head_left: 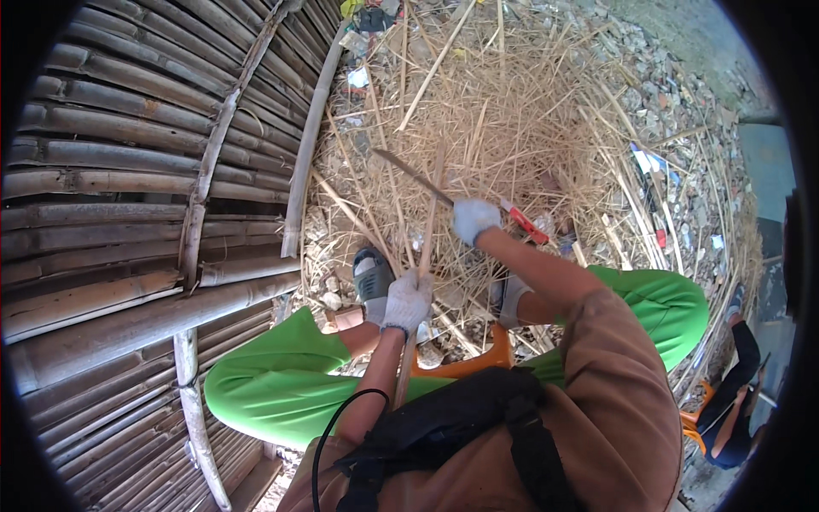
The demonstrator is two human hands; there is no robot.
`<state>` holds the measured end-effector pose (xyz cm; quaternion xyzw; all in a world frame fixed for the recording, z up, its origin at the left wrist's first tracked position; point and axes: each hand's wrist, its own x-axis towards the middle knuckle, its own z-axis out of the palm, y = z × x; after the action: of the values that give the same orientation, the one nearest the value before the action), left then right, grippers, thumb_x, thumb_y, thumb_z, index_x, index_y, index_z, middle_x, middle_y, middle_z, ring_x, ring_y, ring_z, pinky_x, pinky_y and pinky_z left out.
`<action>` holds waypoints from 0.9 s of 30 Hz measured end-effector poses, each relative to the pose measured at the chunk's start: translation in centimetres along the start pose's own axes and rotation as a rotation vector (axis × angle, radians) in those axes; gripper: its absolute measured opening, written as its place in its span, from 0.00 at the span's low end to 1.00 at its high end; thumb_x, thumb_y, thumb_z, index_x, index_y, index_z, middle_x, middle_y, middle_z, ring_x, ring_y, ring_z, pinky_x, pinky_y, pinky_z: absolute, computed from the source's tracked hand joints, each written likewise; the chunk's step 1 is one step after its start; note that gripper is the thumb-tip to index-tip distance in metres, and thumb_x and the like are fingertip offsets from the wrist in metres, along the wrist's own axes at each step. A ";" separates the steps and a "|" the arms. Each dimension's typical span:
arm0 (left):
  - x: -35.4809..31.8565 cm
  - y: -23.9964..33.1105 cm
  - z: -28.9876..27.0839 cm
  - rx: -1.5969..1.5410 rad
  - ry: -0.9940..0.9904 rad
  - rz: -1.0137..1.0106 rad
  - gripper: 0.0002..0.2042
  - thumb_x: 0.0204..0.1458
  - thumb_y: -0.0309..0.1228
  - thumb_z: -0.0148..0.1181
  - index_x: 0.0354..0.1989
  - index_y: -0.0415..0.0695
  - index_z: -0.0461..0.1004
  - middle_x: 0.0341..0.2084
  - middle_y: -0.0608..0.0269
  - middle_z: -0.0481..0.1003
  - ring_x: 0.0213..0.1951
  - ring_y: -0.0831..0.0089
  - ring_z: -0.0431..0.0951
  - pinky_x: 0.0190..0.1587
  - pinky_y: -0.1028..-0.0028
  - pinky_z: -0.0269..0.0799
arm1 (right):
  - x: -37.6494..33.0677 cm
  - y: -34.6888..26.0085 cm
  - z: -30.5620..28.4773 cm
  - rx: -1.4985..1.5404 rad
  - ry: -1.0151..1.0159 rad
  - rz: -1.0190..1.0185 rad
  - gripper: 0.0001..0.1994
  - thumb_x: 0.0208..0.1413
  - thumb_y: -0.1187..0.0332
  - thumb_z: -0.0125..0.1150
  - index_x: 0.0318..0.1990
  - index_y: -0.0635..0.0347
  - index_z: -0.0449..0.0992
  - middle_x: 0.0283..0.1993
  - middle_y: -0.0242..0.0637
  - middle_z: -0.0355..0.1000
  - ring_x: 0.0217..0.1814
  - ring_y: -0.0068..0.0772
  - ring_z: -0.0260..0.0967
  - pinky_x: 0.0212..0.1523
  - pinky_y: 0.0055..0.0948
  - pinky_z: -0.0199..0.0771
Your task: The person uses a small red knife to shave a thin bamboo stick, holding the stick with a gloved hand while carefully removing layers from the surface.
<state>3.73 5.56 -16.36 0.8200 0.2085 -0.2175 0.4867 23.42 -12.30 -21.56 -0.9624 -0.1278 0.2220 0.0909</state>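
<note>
Nearest the head camera, your black bag lay across your brown shirt, above your green trousers. Your gloved left hand was closed around a long strip, which rose between your feet and pointed away from you over the littered ground. Your gloved right hand gripped a knife, its long blade crossing the strip's upper part; whether it touched, you could not tell. Judging by the thick heap of shavings ahead, much trimming seemed done, while the strip in your hand looked unfinished, its upper length perhaps left to work. Loose pale sticks lay about the heap; which were finished and which were waste, you could not tell.
</note>
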 end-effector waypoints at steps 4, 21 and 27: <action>-0.2 0.1 0.3 0.014 -0.004 0.005 0.18 0.72 0.42 0.57 0.41 0.35 0.77 0.29 0.37 0.81 0.38 0.39 0.86 0.42 0.47 0.78 | 0.3 1.3 0.8 0.009 -0.019 0.005 0.16 0.65 0.65 0.55 0.51 0.57 0.87 0.49 0.53 0.87 0.53 0.54 0.87 0.52 0.56 0.86; 0.0 2.5 -0.3 0.136 0.042 0.092 0.18 0.71 0.42 0.58 0.39 0.36 0.74 0.30 0.33 0.80 0.37 0.32 0.83 0.41 0.45 0.76 | 7.8 3.1 -1.0 0.092 0.091 0.103 0.16 0.65 0.63 0.57 0.50 0.58 0.89 0.48 0.51 0.87 0.50 0.55 0.88 0.48 0.52 0.88; 0.1 2.4 -0.1 0.197 0.062 0.109 0.16 0.71 0.41 0.59 0.40 0.37 0.74 0.28 0.37 0.81 0.36 0.38 0.85 0.39 0.48 0.78 | -2.2 1.7 1.3 0.089 0.000 0.021 0.16 0.65 0.64 0.56 0.49 0.58 0.89 0.49 0.51 0.87 0.52 0.55 0.87 0.49 0.51 0.88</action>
<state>5.12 4.59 -14.67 0.8801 0.1562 -0.1848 0.4084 21.23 -14.37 -22.21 -0.9586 -0.1075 0.2285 0.1314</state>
